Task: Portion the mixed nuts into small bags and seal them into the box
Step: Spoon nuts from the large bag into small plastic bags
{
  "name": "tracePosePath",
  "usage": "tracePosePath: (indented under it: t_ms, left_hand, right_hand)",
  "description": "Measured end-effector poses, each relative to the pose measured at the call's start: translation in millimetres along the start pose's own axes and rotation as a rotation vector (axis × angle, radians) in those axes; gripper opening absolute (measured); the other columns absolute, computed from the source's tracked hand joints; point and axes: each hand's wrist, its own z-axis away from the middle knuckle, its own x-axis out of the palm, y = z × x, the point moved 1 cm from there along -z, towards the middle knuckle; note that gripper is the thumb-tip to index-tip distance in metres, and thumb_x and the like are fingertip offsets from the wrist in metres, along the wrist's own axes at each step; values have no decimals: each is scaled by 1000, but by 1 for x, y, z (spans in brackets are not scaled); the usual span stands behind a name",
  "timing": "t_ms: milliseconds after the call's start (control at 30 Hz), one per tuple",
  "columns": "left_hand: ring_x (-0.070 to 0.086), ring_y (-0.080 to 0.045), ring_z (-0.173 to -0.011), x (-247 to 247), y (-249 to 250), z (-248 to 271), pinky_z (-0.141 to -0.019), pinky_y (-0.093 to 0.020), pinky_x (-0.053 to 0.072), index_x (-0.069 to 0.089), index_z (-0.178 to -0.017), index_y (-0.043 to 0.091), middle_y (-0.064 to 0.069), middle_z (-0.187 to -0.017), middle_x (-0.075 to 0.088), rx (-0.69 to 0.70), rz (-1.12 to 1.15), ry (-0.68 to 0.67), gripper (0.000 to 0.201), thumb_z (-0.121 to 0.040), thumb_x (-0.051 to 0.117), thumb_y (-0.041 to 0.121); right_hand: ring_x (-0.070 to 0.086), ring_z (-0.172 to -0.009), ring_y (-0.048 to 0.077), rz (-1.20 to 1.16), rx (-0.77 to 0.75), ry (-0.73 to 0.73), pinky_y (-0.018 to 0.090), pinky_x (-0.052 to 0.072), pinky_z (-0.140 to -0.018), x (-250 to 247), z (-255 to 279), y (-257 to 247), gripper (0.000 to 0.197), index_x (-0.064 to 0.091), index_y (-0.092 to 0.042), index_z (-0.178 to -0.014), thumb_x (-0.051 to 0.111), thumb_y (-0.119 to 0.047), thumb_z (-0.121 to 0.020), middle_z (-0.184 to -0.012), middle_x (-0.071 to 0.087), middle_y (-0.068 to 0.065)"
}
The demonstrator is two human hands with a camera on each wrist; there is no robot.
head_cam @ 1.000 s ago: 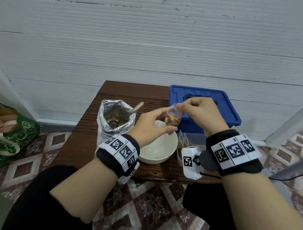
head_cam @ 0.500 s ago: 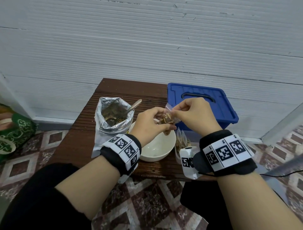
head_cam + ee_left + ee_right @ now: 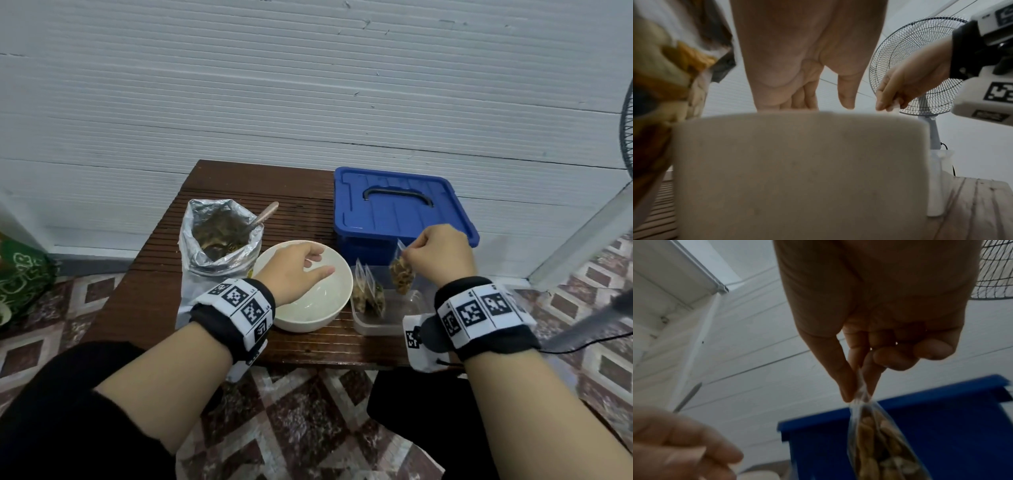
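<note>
Hands parted: right hand (image 3: 436, 255) pinches filled nut bag (image 3: 401, 275) over clear tub (image 3: 383, 325); left hand (image 3: 296, 269) loose, fingers apart, above bowl (image 3: 329, 310).

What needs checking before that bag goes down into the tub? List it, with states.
1. Right hand pinches the bag by its top: ok.
2. Bag over the clear tub, not yet in: ok.
3. Bag's seal pressed closed: cannot tell.
4. Room in the tub beside the two bags standing at its left: ok.
5. Left hand holds nothing, over the bowl, clear of the tub: ok.
6. Blue box lid open for packing later: not ok, closed.
</note>
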Motion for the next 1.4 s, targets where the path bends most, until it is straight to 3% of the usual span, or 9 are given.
tracePosePath:
  t_ms: [100, 300, 433, 567, 800, 967, 1067, 1233, 1400]
  left_hand:
    - [54, -7, -108, 2, -3, -1, -92, -20, 38, 52, -132, 16, 5, -126, 60, -27, -18, -14, 48, -91, 61, 39]
    - [54, -9, -108, 3, -7, -2, -92, -21, 37, 51, -133, 16, 4, -127, 59, -71, -33, -35, 47, -91, 61, 37]
    - [55, -13, -113, 3, -11, -4, -94, -23, 39, 50, -134, 16, 2, -128, 58, -84, -62, -47, 47, -92, 61, 34]
    - [50, -16, -121, 7, -16, -6, -105, -30, 38, 46, -139, 18, 2, -136, 54, -89, -137, -98, 52, -92, 62, 33]
    - [36, -20, -136, 20, -25, -6, -110, -43, 27, 32, -147, 33, 6, -149, 40, -59, -451, -291, 70, -86, 61, 53]
    - [53, -14, -113, 23, -23, -8, -104, -37, 38, 49, -137, 30, 13, -118, 62, -17, -334, -187, 56, -85, 68, 40]
    - [55, -11, -103, 23, -22, -7, -100, -37, 43, 53, -133, 30, 17, -98, 64, -22, -293, -189, 53, -83, 71, 37]
    - [55, -12, -106, 27, -18, -4, -98, -33, 37, 57, -129, 31, 14, -100, 67, -1, -397, -180, 45, -87, 63, 45]
    - [56, -10, -99, 25, -15, -4, -96, -32, 40, 67, -103, 32, 14, -89, 63, 32, -346, -104, 15, -89, 61, 36]
  right_hand:
    - [64, -75, 31, 57, 18, -22, 36, 55, -70, 15, -1, 8, 16, 68, -1, -70, 58, -8, -80, -76, 68, 14]
    - [64, -90, 29, -51, 105, -154, 37, 52, -83, 39, -1, 18, 16, 70, -10, -74, 66, -22, -84, -91, 69, 12]
    - [62, -79, 19, -193, 173, -203, 27, 44, -72, 36, -4, 21, 32, 70, -7, -72, 70, -37, -84, -78, 70, 8]
    - [65, -82, 26, -199, 195, -179, 31, 47, -75, 33, -6, 24, 48, 72, 3, -85, 58, -42, -91, -84, 72, 15]
    - [58, -90, 27, -123, 94, -82, 28, 39, -75, 28, -1, 8, 38, 69, -8, -97, 48, -39, -97, -95, 67, 12]
    - [62, -89, 26, -146, -6, -58, 35, 50, -81, 31, 1, -7, 30, 67, -13, -92, 53, -39, -94, -93, 67, 9]
    - [62, -90, 25, -183, -44, -55, 39, 51, -86, 32, 2, -13, 28, 66, -14, -88, 53, -37, -95, -92, 68, 8]
    - [61, -89, 21, -216, -97, -118, 37, 51, -84, 34, 6, -24, 27, 66, -15, -91, 52, -39, -94, -91, 68, 5]
    - [60, -89, 18, -211, -123, -153, 32, 48, -80, 35, 9, -30, 25, 65, -17, -95, 52, -38, -95, -92, 66, 3]
